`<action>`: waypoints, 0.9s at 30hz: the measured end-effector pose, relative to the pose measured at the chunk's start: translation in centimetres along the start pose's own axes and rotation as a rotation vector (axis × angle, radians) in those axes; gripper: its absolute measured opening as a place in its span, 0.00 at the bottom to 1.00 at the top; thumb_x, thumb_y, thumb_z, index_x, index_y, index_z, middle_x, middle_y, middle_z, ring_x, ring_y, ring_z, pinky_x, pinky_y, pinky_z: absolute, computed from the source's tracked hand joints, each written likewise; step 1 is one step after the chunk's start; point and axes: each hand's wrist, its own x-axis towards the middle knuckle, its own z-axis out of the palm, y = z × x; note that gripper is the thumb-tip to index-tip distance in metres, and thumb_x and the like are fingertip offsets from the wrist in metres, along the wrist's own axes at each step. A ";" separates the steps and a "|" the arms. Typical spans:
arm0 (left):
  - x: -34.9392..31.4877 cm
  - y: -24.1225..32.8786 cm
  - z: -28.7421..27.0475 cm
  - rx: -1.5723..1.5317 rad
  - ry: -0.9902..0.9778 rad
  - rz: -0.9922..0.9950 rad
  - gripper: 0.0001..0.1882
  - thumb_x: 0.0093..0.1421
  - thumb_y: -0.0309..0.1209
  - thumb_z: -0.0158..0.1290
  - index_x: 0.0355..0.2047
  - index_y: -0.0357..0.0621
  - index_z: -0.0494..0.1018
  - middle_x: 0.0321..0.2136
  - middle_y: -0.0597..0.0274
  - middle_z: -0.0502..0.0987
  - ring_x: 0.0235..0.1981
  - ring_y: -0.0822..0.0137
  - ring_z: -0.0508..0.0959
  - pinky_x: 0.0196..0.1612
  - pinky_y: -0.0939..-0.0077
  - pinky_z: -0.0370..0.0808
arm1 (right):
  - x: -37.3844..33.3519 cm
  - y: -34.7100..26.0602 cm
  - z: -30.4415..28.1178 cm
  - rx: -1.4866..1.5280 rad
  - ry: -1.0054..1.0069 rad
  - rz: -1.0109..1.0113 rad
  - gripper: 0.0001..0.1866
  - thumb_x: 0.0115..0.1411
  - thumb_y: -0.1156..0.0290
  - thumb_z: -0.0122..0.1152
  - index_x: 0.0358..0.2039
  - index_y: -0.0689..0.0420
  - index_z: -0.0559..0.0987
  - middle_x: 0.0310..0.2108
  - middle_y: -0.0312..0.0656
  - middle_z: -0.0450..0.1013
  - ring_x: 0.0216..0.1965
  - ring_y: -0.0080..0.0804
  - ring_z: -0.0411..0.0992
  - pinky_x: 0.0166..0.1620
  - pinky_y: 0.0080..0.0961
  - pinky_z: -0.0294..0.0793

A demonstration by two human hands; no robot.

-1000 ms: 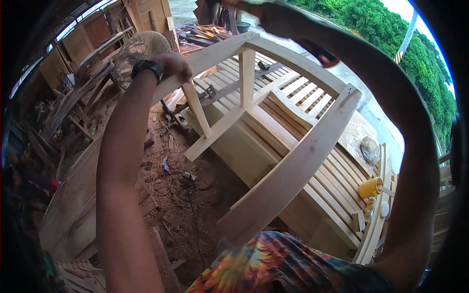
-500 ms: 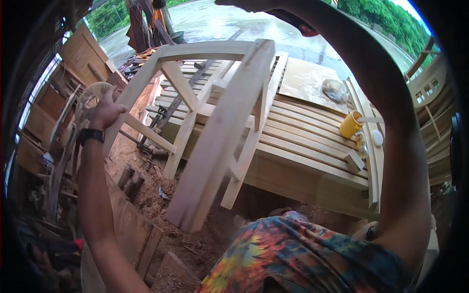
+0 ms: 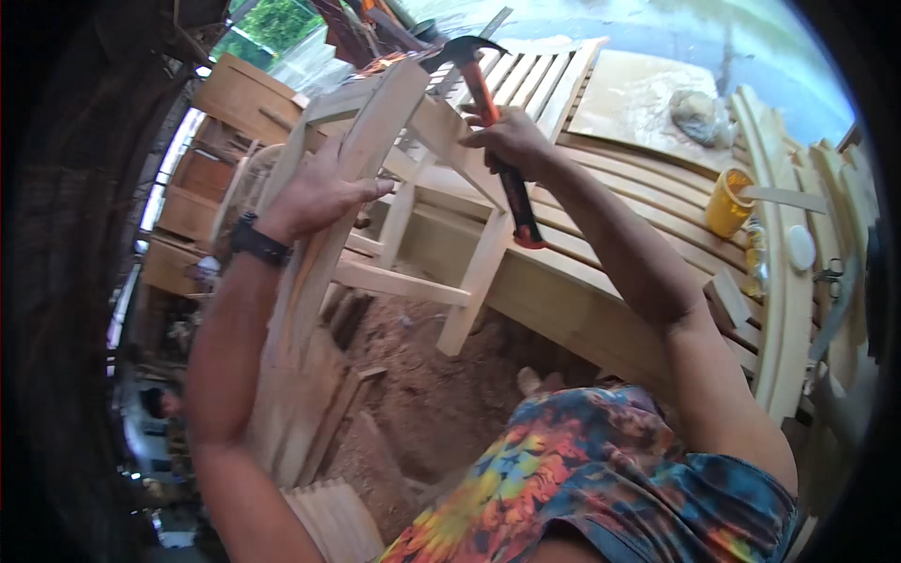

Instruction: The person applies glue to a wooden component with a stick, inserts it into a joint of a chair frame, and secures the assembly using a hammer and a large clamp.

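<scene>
A pale wooden furniture frame [image 3: 375, 113] with legs and cross rails stands tilted in front of me, beside the slatted wooden platform [image 3: 601, 202]. My left hand [image 3: 319, 192], with a dark watch on its wrist, is closed round a thick member of the frame, its thumb lying across the near face. In my right hand [image 3: 516, 143] is a claw hammer [image 3: 514, 192], its black head up over the frame's top and its orange and black handle slanting down through my fingers. I cannot make out whether the hammer head touches the wood.
On the platform are a pale board [image 3: 638, 94] with a plastic-wrapped lump [image 3: 699, 117], a yellow tub [image 3: 729, 202] with a flat stick, a white lid [image 3: 801, 248] and a small wood block [image 3: 727, 298]. Sawdust [image 3: 422, 403] and offcuts cover the ground. Wood panels [image 3: 244, 98] lean at left.
My right hand has come down from the top edge, bringing the hammer fully into view. The frame has turned and shifted left, with my left hand now further along it. The view has swung too.
</scene>
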 end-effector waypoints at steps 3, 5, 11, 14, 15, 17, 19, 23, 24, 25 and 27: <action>1.7 -1.4 1.0 0.075 0.082 -0.120 0.42 0.54 0.44 0.68 0.61 0.35 0.63 0.52 0.51 0.75 0.53 0.61 0.76 0.58 0.67 0.72 | 0.7 0.7 2.1 0.131 -0.038 0.080 0.16 0.51 0.70 0.76 0.29 0.60 0.73 0.21 0.38 0.72 0.18 0.26 0.71 0.21 0.28 0.71; 2.1 -0.4 1.8 0.061 0.089 -0.033 0.41 0.54 0.42 0.68 0.61 0.35 0.63 0.50 0.53 0.76 0.51 0.63 0.77 0.56 0.67 0.73 | 1.1 1.8 1.7 0.159 -0.023 0.051 0.18 0.49 0.67 0.77 0.29 0.61 0.75 0.22 0.39 0.73 0.19 0.26 0.72 0.23 0.28 0.72; 1.2 -1.7 0.0 0.254 0.085 0.154 0.31 0.58 0.40 0.64 0.57 0.38 0.68 0.44 0.57 0.79 0.39 0.68 0.82 0.42 0.71 0.80 | -0.5 1.2 2.8 -0.155 0.001 -0.023 0.26 0.48 0.48 0.76 0.30 0.61 0.83 0.22 0.40 0.76 0.24 0.29 0.75 0.32 0.32 0.76; 1.1 -2.8 0.4 0.283 0.092 0.099 0.26 0.61 0.43 0.61 0.53 0.39 0.71 0.41 0.56 0.81 0.33 0.67 0.82 0.38 0.71 0.81 | -2.5 0.6 2.6 0.020 -0.053 0.181 0.17 0.60 0.64 0.68 0.43 0.60 0.76 0.23 0.38 0.72 0.21 0.25 0.72 0.20 0.25 0.70; 1.8 -1.8 0.9 0.032 0.095 -0.064 0.25 0.63 0.45 0.60 0.51 0.40 0.72 0.39 0.56 0.81 0.31 0.66 0.82 0.36 0.71 0.81 | -3.8 -0.1 1.8 -0.006 -0.020 0.173 0.17 0.61 0.64 0.68 0.44 0.60 0.76 0.23 0.39 0.72 0.22 0.28 0.72 0.22 0.27 0.72; 2.2 0.5 2.0 -0.255 0.109 -0.155 0.22 0.63 0.40 0.59 0.51 0.38 0.72 0.36 0.59 0.80 0.29 0.69 0.80 0.34 0.74 0.80 | -5.9 -0.5 1.5 -0.176 0.115 0.124 0.20 0.60 0.61 0.66 0.48 0.58 0.75 0.25 0.44 0.74 0.27 0.37 0.75 0.34 0.38 0.76; 3.2 0.9 2.8 -0.476 0.201 -0.195 0.19 0.63 0.39 0.59 0.48 0.37 0.72 0.30 0.62 0.79 0.26 0.70 0.79 0.29 0.75 0.78 | -6.0 3.7 2.6 -0.085 0.302 -0.158 0.20 0.59 0.59 0.65 0.47 0.58 0.76 0.27 0.48 0.76 0.30 0.43 0.76 0.37 0.41 0.76; 3.0 -1.5 0.4 -0.392 -0.017 -0.251 0.22 0.66 0.47 0.55 0.46 0.39 0.76 0.36 0.54 0.83 0.31 0.66 0.83 0.37 0.71 0.81 | -11.6 9.9 6.0 -0.118 0.336 -0.375 0.18 0.59 0.58 0.69 0.37 0.63 0.81 0.22 0.45 0.74 0.24 0.37 0.76 0.34 0.35 0.76; 3.1 -1.6 0.3 -0.389 -0.024 -0.261 0.22 0.66 0.47 0.55 0.46 0.39 0.76 0.36 0.54 0.83 0.31 0.66 0.83 0.37 0.71 0.81 | -13.9 10.7 6.4 -0.022 0.210 -0.327 0.15 0.58 0.63 0.67 0.40 0.61 0.80 0.23 0.49 0.75 0.28 0.45 0.77 0.35 0.39 0.76; 3.2 -1.6 0.2 -0.323 -0.021 -0.265 0.22 0.65 0.46 0.55 0.44 0.37 0.76 0.36 0.54 0.83 0.32 0.66 0.83 0.37 0.71 0.81 | -15.0 11.2 6.5 0.076 0.087 -0.282 0.14 0.57 0.69 0.66 0.42 0.59 0.78 0.24 0.53 0.75 0.31 0.54 0.78 0.36 0.43 0.76; 3.4 -2.1 0.1 -0.261 -0.037 -0.275 0.22 0.65 0.46 0.55 0.43 0.36 0.77 0.35 0.53 0.83 0.32 0.66 0.83 0.37 0.71 0.81 | -16.0 12.2 6.9 0.029 -0.041 -0.229 0.15 0.57 0.69 0.65 0.44 0.59 0.77 0.26 0.54 0.76 0.33 0.55 0.78 0.38 0.45 0.76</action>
